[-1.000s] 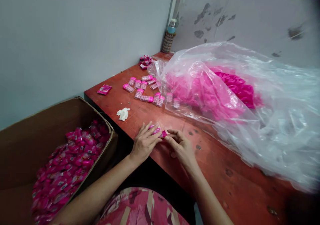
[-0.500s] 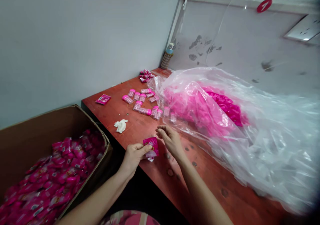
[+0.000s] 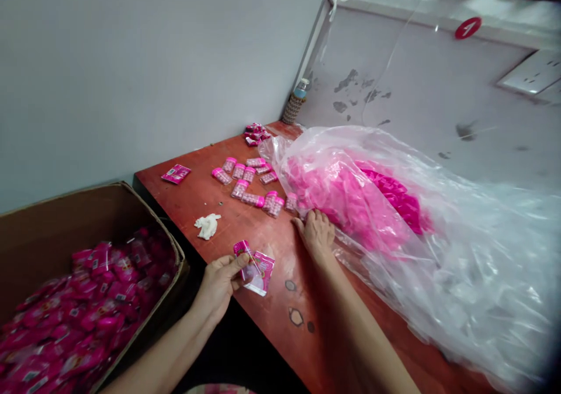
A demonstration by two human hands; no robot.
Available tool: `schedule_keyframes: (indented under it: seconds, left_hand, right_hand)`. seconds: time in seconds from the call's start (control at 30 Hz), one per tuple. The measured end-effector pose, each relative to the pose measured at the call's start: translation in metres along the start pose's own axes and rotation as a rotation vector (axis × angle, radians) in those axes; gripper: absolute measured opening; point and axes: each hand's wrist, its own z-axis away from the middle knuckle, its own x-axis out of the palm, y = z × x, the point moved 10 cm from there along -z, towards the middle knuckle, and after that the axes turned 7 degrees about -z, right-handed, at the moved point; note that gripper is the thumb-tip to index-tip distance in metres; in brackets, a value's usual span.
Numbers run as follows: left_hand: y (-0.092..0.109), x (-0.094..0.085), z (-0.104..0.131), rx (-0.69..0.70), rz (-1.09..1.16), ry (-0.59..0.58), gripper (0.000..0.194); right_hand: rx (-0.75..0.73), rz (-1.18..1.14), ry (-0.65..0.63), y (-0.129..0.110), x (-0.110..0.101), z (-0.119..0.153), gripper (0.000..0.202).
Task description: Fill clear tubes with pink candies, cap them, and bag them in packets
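Note:
Low over the table's near edge, my left hand [image 3: 222, 280] pinches pink printed sachets [image 3: 264, 268] between thumb and fingers. Two overlapping pieces show, partly see-through. My right hand [image 3: 316, 230] lies back-up at the edge of a clear plastic bag [image 3: 350, 198] full of pink pieces, thumb apart from the fingers. Its fingertips are partly hidden, and I cannot tell whether they touch anything beneath. Beside it stands a small clear bottle with a pink cap [image 3: 290, 202], partly under the plastic. Several similar bottles [image 3: 252, 200] of pale pink balls lie further left.
A cardboard box [image 3: 173, 236] at the left holds many filled pink packets [image 3: 100, 324]. On the red table [image 3: 175, 198] are a crumpled white tissue [image 3: 207, 226], a flat pink packet [image 3: 176, 173] and a small pink pile [image 3: 256, 134]. A woven-covered bottle [image 3: 294, 103] stands in the corner.
My right hand has moved forward from beside the sachet to the plastic bag's edge. The left hand shifted slightly left and down, and its sachets now show as two fanned pieces.

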Motion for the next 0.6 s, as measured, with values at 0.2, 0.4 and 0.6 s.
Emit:
schedule_keyframes:
  seconds: [0.2, 0.4, 0.6]
  left_hand:
    - [-0.003, 0.001, 0.001, -0.046, 0.059, 0.008, 0.018]
    - [-0.003, 0.007, 0.004, -0.037, 0.073, -0.013, 0.009]
    - [0.000, -0.002, 0.006, -0.051, 0.134, 0.054, 0.006]
  right_hand:
    - [-0.123, -0.068, -0.151, -0.008, 0.004, 0.017, 0.027]
    - [0.001, -0.068, -0.075, 0.025, -0.012, 0.014, 0.028]
    - [-0.373, -0.151, 0.045, -0.031, -0.037, 0.038, 0.028]
